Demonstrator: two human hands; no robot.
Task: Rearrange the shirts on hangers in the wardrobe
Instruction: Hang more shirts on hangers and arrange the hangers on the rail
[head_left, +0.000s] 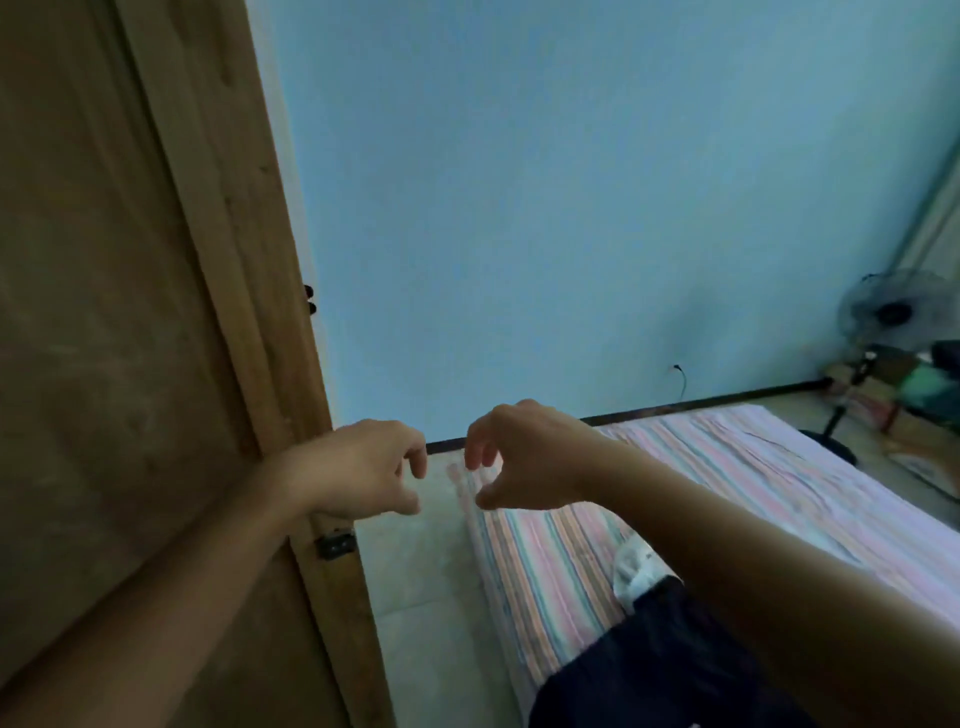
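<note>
My left hand (358, 465) and my right hand (524, 457) are stretched out in front of me, close together, fingers curled and apart, holding nothing. They hover over the near corner of a striped mattress (571, 551). A dark garment (665, 660) with a white piece at its top lies on the mattress under my right forearm. A brown wooden wardrobe door (114, 312) fills the left side, just beside my left wrist. No hangers or hanging shirts are in view.
A light blue wall (571, 208) stands behind the mattress. A standing fan (883, 322) and some boxes sit in the far right corner. Pale floor tiles (415, 597) show between the wardrobe door and the mattress.
</note>
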